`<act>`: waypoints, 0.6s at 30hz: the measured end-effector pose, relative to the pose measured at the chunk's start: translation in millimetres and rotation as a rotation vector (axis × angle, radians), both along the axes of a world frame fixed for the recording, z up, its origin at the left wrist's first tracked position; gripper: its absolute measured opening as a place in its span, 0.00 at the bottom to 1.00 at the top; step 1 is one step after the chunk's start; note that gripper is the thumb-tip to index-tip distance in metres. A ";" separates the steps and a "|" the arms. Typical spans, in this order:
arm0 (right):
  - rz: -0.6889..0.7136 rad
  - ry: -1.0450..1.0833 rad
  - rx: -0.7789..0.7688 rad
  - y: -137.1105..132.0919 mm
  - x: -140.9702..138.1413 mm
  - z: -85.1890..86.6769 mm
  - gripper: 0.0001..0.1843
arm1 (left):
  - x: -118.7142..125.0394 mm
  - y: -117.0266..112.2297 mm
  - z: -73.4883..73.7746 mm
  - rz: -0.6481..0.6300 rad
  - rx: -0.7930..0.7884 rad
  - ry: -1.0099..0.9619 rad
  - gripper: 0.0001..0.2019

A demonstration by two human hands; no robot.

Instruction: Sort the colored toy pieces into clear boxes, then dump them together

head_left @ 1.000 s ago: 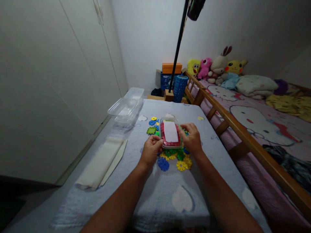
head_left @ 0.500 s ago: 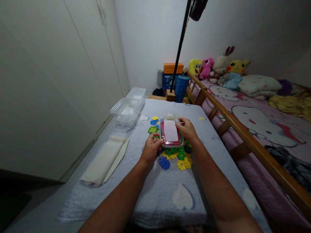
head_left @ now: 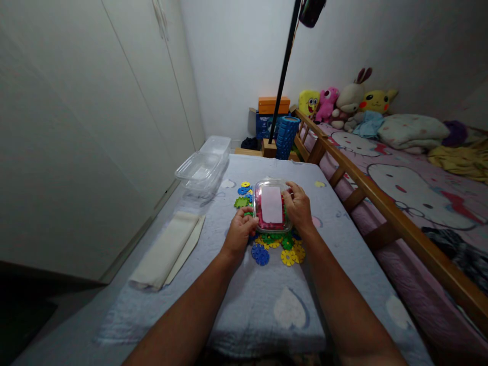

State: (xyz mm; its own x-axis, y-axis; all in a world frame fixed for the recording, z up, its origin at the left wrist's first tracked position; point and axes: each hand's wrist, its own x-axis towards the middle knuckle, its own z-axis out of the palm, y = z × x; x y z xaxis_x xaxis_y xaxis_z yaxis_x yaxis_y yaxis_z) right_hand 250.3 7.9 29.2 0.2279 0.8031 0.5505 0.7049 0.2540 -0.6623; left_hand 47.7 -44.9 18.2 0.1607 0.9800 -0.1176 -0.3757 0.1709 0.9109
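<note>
Between my hands is a clear plastic container (head_left: 271, 230) with red pieces inside and a white paper label (head_left: 272, 205) on its lid. My left hand (head_left: 243, 230) grips its near left corner, fingers curled at the edge. At the right side, my right hand (head_left: 298, 206) holds the rim with thumb and fingers. Around and under the container lie several toothed plastic discs: blue discs (head_left: 260, 254) and yellow discs (head_left: 288, 257) in front, a green disc (head_left: 241, 202) behind on the left. The container hides part of the pile.
Clear empty-looking plastic boxes (head_left: 198, 168) stand at the table's far left. A folded cream cloth (head_left: 168, 249) lies left of my arm. A wooden bed rail (head_left: 354, 175) runs along the right. A black pole (head_left: 282, 76) rises beyond the far edge, beside a blue roller (head_left: 286, 138).
My right hand has shifted slightly along the container's right side, its fingers more upright. The container stays held in both hands, and the whole view has moved slightly.
</note>
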 end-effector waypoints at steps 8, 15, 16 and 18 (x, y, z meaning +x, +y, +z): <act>-0.014 -0.040 0.090 -3.2 -3.5 0.9 0.21 | 0.9 -0.7 0.7 -0.007 0.020 -0.016 0.24; -0.077 -0.126 0.092 -6.8 -5.4 3.0 0.23 | -0.1 1.4 -3.9 -0.014 0.029 -0.039 0.23; -0.092 -0.131 0.079 -8.1 -6.4 3.7 0.23 | -0.2 1.6 -4.3 -0.012 0.029 -0.044 0.23; -0.125 -0.139 0.047 -11.1 -8.9 5.5 0.24 | -0.5 1.7 -4.4 -0.005 0.032 -0.051 0.23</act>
